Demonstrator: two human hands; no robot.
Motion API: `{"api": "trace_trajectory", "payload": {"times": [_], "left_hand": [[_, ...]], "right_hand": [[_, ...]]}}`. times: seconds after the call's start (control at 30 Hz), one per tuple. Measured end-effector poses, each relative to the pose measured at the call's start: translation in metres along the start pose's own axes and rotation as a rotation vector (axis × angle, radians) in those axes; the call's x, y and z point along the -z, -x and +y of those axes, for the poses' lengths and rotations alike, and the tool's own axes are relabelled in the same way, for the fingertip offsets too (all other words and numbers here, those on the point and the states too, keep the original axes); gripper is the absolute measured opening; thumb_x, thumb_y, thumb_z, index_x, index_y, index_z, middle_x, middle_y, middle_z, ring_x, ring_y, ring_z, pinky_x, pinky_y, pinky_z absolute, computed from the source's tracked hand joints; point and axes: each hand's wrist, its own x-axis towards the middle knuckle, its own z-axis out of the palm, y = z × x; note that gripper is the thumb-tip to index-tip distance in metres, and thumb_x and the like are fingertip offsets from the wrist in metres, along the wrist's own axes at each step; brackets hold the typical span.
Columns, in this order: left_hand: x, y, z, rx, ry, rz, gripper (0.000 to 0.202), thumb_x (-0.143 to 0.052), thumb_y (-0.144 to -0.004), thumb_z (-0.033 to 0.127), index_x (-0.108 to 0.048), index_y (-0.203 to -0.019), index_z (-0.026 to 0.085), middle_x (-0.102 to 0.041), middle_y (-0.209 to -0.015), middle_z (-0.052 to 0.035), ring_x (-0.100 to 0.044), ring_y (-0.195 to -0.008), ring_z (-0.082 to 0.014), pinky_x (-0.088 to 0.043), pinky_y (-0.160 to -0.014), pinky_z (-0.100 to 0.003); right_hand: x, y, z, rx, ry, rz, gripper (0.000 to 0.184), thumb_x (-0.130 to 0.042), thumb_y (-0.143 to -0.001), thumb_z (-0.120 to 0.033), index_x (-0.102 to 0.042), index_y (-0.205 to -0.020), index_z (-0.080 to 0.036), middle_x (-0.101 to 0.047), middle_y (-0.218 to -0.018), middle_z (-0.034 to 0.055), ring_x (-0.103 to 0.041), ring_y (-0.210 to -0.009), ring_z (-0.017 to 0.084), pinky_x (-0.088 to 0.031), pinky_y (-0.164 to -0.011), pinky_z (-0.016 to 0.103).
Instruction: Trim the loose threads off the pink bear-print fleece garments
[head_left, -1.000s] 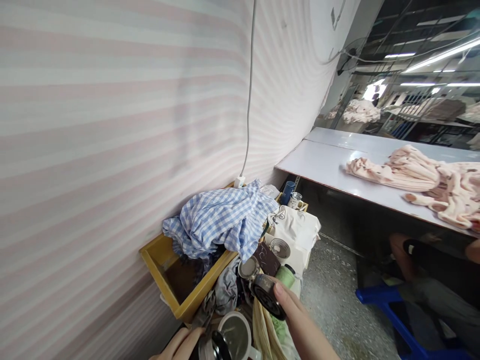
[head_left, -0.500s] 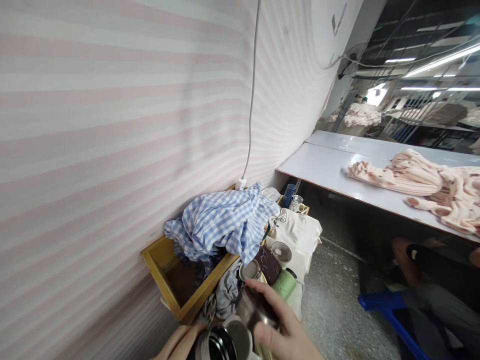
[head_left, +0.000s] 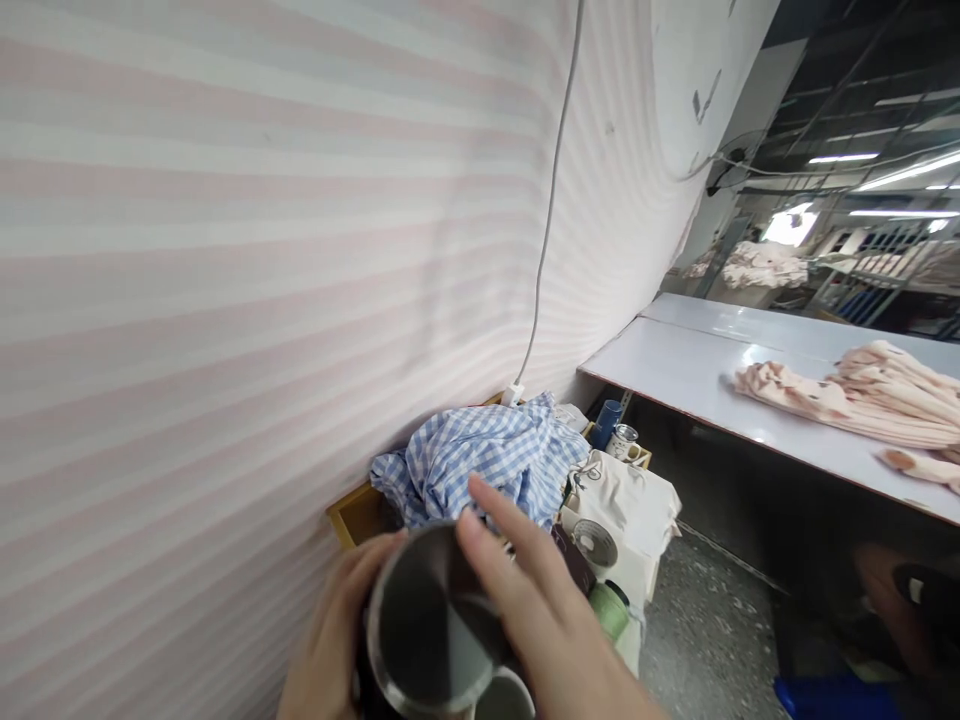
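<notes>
At the bottom of the head view, my left hand [head_left: 334, 625] wraps round the side of a dark thermos flask, mostly hidden under its lid. A round steel thermos lid [head_left: 431, 625] sits over the flask's mouth, its flat top facing me. My right hand [head_left: 547, 610] grips the lid's right edge, fingers stretched along it. Whether the lid is seated or only resting there, I cannot tell. Just below the right hand shows part of a light cup [head_left: 508, 695]. Behind the hands lies a blue-and-white checked cloth [head_left: 480, 455].
The cloth covers much of a wooden box [head_left: 352, 515] against the striped wall. To its right are a white cloth [head_left: 630, 500], a small fan [head_left: 595, 543], a green thread cone [head_left: 609, 610], a mug [head_left: 622, 441] and a blue cup [head_left: 605, 424]. A table [head_left: 675, 365] holds pink garments [head_left: 847, 400].
The lid, held beside the open flask before, has moved left over its mouth in my right hand. Both hands have come up closer to the camera, and the view has shifted.
</notes>
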Motion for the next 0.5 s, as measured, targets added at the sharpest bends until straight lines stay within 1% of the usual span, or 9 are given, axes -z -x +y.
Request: {"api": "trace_trajectory", "payload": {"times": [0.03, 0.1, 0.13, 0.17, 0.2, 0.23, 0.33, 0.43, 0.5], "left_hand": [[-0.003, -0.008, -0.004, 0.014, 0.024, 0.061, 0.074, -0.073, -0.061, 0.045, -0.042, -0.126, 0.029, -0.055, -0.125, -0.0080, -0.056, -0.111, -0.0334, -0.048, -0.097, -0.049], [-0.009, -0.024, -0.019, 0.065, 0.048, 0.155, 0.081, -0.075, -0.058, 0.047, -0.040, -0.127, 0.023, -0.057, -0.120, -0.0101, -0.058, -0.106, -0.0339, -0.048, -0.095, -0.052], [-0.012, -0.032, -0.030, 0.077, 0.047, 0.186, 0.081, -0.075, -0.059, 0.047, -0.040, -0.127, 0.021, -0.057, -0.118, -0.0107, -0.058, -0.105, -0.0336, -0.048, -0.094, -0.051], [-0.015, -0.039, -0.041, 0.071, 0.038, 0.204, 0.080, -0.075, -0.060, 0.047, -0.041, -0.126, 0.019, -0.057, -0.117, -0.0112, -0.057, -0.106, -0.0333, -0.048, -0.093, -0.050], [-0.018, -0.045, -0.053, 0.054, 0.016, 0.218, 0.079, -0.075, -0.061, 0.046, -0.041, -0.126, 0.018, -0.056, -0.117, -0.0118, -0.056, -0.106, -0.0332, -0.048, -0.093, -0.049], [-0.020, -0.051, -0.065, 0.034, -0.016, 0.229, 0.078, -0.075, -0.061, 0.046, -0.041, -0.125, 0.017, -0.055, -0.117, -0.0125, -0.055, -0.108, -0.0335, -0.047, -0.093, -0.049], [-0.027, -0.060, -0.101, 0.029, -0.122, 0.249, 0.080, -0.073, -0.064, 0.050, -0.038, -0.127, 0.016, -0.052, -0.119, -0.0154, -0.053, -0.111, -0.0359, -0.046, -0.094, -0.052], [-0.032, -0.065, -0.131, 0.103, -0.176, 0.202, 0.083, -0.069, -0.066, 0.055, -0.036, -0.129, 0.013, -0.050, -0.121, -0.0182, -0.051, -0.114, -0.0386, -0.046, -0.093, -0.053], [-0.035, -0.068, -0.146, 0.132, -0.211, 0.152, 0.081, -0.066, -0.067, 0.056, -0.037, -0.129, 0.011, -0.050, -0.122, -0.0198, -0.049, -0.117, -0.0400, -0.046, -0.094, -0.054]], "right_hand": [[0.004, 0.000, 0.002, -0.055, -0.020, 0.043, 0.054, -0.055, -0.088, -0.048, -0.038, -0.139, -0.040, -0.042, -0.144, 0.0034, -0.050, -0.122, 0.030, -0.043, -0.098, 0.040], [0.008, 0.002, 0.022, -0.197, -0.004, 0.033, 0.030, -0.050, -0.090, -0.046, -0.059, -0.115, -0.031, -0.064, -0.111, 0.0058, -0.063, -0.095, 0.025, -0.051, -0.078, 0.032], [0.008, 0.005, 0.038, -0.290, 0.047, -0.046, 0.025, -0.044, -0.093, -0.042, -0.063, -0.099, -0.027, -0.067, -0.091, 0.0047, -0.064, -0.080, 0.021, -0.051, -0.066, 0.028], [0.006, 0.008, 0.056, -0.378, 0.154, -0.152, 0.025, -0.042, -0.094, -0.038, -0.063, -0.094, -0.025, -0.067, -0.085, 0.0042, -0.063, -0.074, 0.020, -0.049, -0.063, 0.028], [0.002, 0.012, 0.076, -0.438, 0.311, -0.233, 0.022, -0.045, -0.092, -0.034, -0.063, -0.095, -0.023, -0.067, -0.087, 0.0049, -0.064, -0.077, 0.020, -0.049, -0.068, 0.029], [-0.004, 0.016, 0.095, -0.472, 0.485, -0.307, 0.020, -0.051, -0.088, -0.030, -0.064, -0.100, -0.022, -0.067, -0.095, 0.0061, -0.063, -0.087, 0.022, -0.048, -0.074, 0.031], [-0.031, 0.028, 0.141, -0.522, 0.625, -0.361, 0.033, -0.064, -0.072, -0.023, -0.066, -0.105, -0.016, -0.066, -0.104, 0.0142, -0.059, -0.099, 0.033, -0.045, -0.082, 0.041], [-0.059, 0.031, 0.163, -0.516, 0.671, -0.369, 0.052, -0.072, -0.063, -0.029, -0.065, -0.113, -0.014, -0.064, -0.114, 0.0182, -0.055, -0.105, 0.039, -0.041, -0.088, 0.049], [-0.072, 0.028, 0.170, -0.491, 0.678, -0.381, 0.055, -0.074, -0.061, -0.032, -0.067, -0.112, -0.013, -0.064, -0.115, 0.0191, -0.051, -0.110, 0.041, -0.038, -0.093, 0.050]]}}
